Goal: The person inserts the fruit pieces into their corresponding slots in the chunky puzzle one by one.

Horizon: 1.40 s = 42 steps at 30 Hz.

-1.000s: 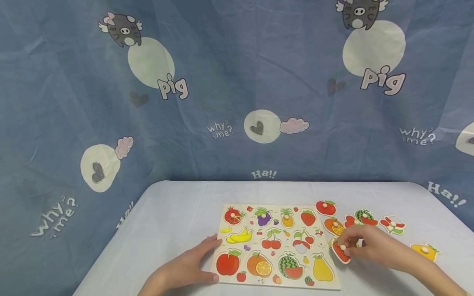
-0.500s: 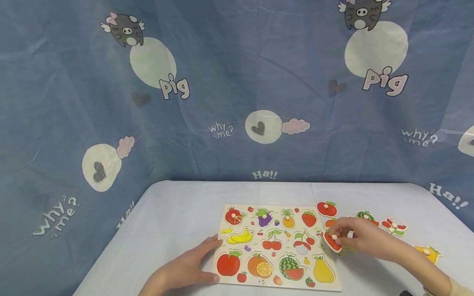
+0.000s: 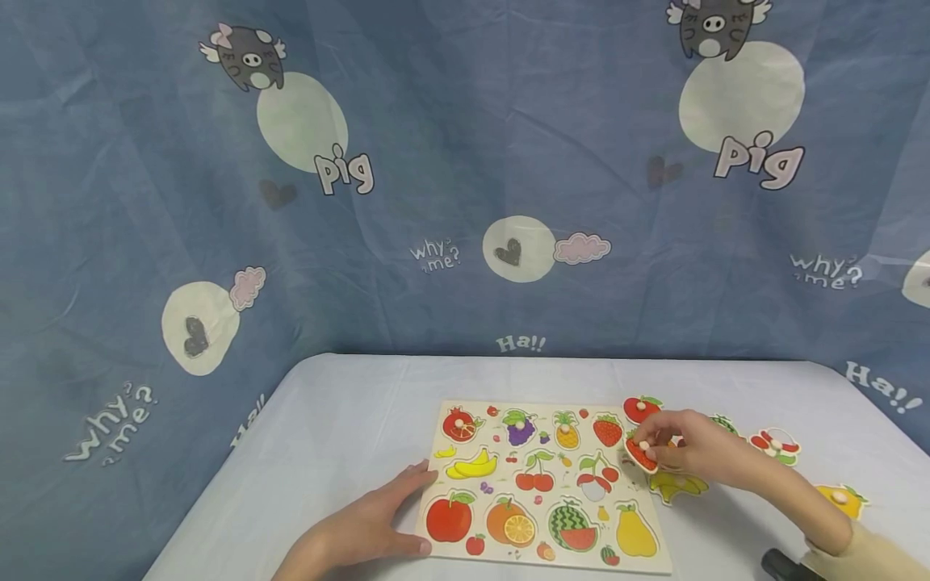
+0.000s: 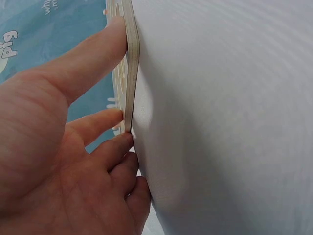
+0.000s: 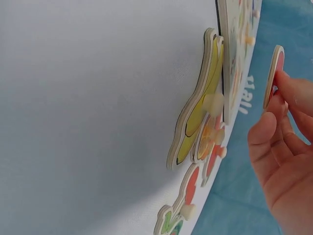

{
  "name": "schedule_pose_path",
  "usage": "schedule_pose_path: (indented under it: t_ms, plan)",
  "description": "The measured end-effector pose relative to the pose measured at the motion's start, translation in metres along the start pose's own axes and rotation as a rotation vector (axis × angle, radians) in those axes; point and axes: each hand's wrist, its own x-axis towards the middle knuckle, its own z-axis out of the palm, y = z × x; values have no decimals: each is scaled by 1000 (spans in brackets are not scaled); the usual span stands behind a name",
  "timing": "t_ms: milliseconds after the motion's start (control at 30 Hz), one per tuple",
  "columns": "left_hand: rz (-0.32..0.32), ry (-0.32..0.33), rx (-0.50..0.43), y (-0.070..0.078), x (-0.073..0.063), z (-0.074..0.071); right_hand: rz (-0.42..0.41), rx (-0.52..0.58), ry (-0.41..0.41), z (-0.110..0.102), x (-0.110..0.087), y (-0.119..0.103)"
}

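Observation:
In the head view my right hand pinches a strawberry puzzle piece by its round knob. The piece is tilted, beside the right edge of the fruit puzzle board, near the printed strawberry. The right wrist view has the same strawberry piece edge-on, raised above the table. My left hand rests at the board's left side, with thumb and index finger against the rim. From the left wrist, the thumb lies on the board's edge and the lower fingers bend beside it. Knobbed pomegranate, grape and pineapple pieces sit in the board's top row.
Right of the board lie a banana piece, an apple piece, a watermelon piece, a red-and-white piece and a yellow piece. An orange piece lies partly behind the bananas. A patterned blue cloth hangs behind the table.
My right hand has moved left and away from me with the strawberry piece, toward the board's upper right side, uncovering the banana piece. The left hand has stayed put.

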Motion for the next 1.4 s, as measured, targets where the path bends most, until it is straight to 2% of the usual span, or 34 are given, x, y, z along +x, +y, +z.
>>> schedule_pose_path:
  t_ms: [600,767,1400]
  plan:
    - [2,3,5,-3,2,2,12,-71,34,-6,28,5]
    - [6,7,15,-2,1,1,50,-90,41,-4,34,5]
    - [14,5,31,-2,0,1,61,-73,66,3,52,11]
